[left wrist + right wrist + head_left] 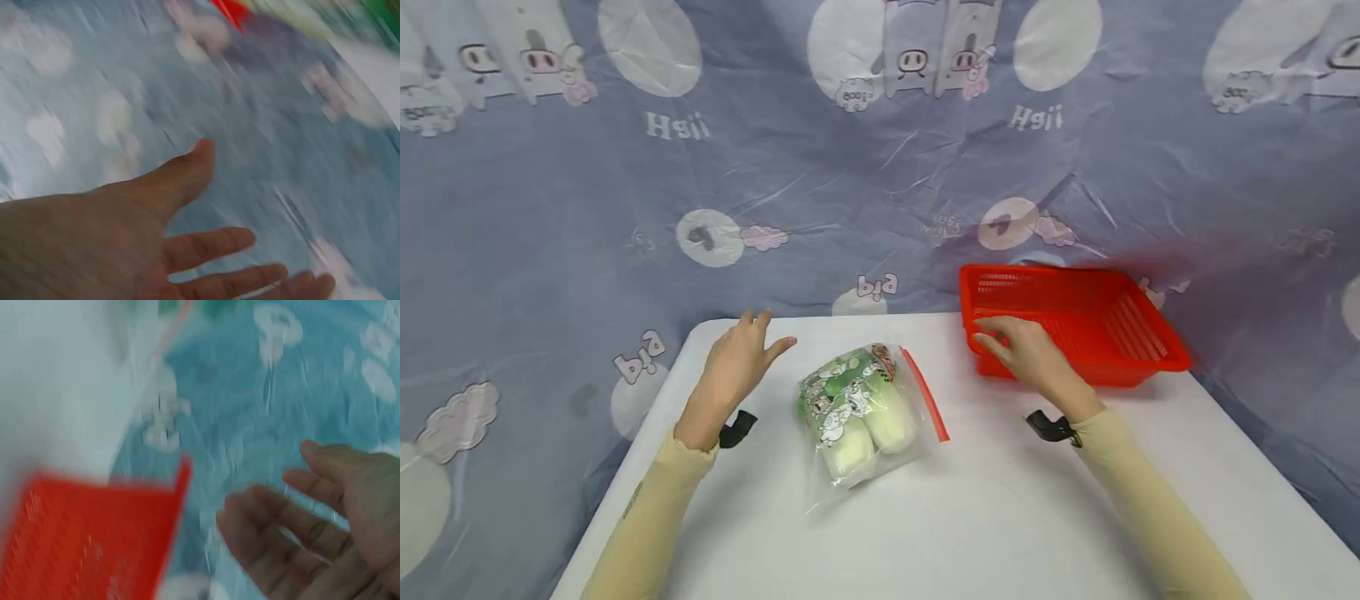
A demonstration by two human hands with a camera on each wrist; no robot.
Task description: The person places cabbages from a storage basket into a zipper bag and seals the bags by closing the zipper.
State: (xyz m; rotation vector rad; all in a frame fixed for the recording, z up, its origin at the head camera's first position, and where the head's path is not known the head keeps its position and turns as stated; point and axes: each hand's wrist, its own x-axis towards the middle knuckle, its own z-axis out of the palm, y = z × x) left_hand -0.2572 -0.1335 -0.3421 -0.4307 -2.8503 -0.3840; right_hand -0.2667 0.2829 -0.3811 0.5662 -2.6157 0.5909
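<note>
A clear zip bag (857, 417) with a red zip strip and printed cartoon figures lies on the white table, pale green-and-white vegetables showing inside. To its left, my left hand (739, 358) is raised with the thumb spread from the fingers; the left wrist view shows the same hand (206, 250) holding nothing. My right hand (1022, 350) is up near the left wall of the red plastic basket (1150, 367), overlapping it in the head view. Its fingers are loosely bent, and in the right wrist view this hand (300, 519) has nothing in its grasp.
The red basket stands at the table's back right, against a blue-grey cartoon-printed sheet (820, 167) that hangs behind and along the sides. The white table (970, 525) spreads in front of the bag. Black wrist mounts (1051, 427) stick out from both cuffs.
</note>
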